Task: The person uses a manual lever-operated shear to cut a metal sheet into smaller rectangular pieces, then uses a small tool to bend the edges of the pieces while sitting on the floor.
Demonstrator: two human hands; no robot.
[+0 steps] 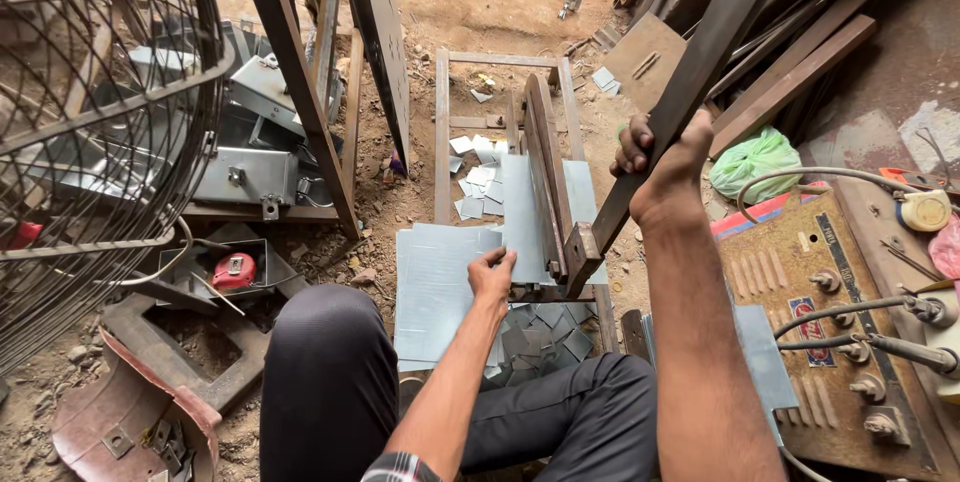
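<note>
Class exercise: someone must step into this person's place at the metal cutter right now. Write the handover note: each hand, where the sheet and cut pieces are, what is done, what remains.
Left hand: fingers pressed on the metal sheet, holding it flat against the cutter's blade.
Right hand: gripped around the long lever handle, which is raised.
Sheet: lying on the cutter's bed in front of the knees, its right edge at the blade.
Done: many small cut pieces lie below the blade, and more on the ground beyond it.
Left: most of the sheet is still uncut; the lever is not yet down.
</note>
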